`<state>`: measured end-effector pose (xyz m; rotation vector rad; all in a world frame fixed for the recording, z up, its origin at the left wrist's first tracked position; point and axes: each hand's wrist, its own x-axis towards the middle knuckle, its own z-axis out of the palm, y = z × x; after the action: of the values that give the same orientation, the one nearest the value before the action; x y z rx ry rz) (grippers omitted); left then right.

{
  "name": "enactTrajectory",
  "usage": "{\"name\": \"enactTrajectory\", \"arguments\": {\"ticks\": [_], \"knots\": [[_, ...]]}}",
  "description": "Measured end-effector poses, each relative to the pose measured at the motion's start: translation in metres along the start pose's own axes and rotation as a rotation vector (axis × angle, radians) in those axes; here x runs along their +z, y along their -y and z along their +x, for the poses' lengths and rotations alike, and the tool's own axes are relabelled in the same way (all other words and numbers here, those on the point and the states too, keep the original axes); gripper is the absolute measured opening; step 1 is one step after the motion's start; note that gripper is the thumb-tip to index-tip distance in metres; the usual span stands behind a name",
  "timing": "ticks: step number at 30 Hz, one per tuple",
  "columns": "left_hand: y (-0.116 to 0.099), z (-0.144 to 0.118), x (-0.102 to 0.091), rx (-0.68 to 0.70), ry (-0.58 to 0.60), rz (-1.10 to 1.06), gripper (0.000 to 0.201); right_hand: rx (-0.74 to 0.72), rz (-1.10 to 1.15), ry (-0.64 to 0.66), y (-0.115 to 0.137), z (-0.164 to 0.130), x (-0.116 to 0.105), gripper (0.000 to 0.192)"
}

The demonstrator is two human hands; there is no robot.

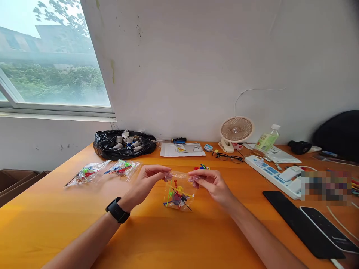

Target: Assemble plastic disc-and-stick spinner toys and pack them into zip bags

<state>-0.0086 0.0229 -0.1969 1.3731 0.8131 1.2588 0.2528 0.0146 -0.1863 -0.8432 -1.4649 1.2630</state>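
head view shows a small clear bag (178,194) held up between two hands, just over the orange table (56,224). the left hand (146,183) pinches the top left corner of the bag, and the right hand (211,183) pinches the top right corner. the fingers (165,175) of each hand are pressed together on the thin plastic, so the top edge runs flat from one hand to the other. the bag hangs down from the fingers, right in the middle between the hands. both hands are just as near to it.

the bag is see-through and crinkly. inside are little bright sticks, yellow, green, red and blue, plus a dark thin one poking out low on the right. they are all mixed up near the bottom.

two more bags (103,171) with the same kind of bright bits lie flat on the table, off to the left, well apart from the hands. a few loose bright sticks (202,167) sit on the table just behind the right hand.
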Motion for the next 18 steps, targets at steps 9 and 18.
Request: {"name": "enactTrajectory", "arguments": {"ticks": [9, 18], "knots": [[0.006, -0.003, 0.01, -0.042, -0.066, 0.021, 0.026, 0.044, 0.083, 0.03, 0.002, -0.004, -0.001, 0.03], [0.004, -0.004, 0.015, -0.004, -0.077, 0.063, 0.035, -0.021, -0.13, -0.038, -0.012, 0.0, 0.007, 0.028]]}}
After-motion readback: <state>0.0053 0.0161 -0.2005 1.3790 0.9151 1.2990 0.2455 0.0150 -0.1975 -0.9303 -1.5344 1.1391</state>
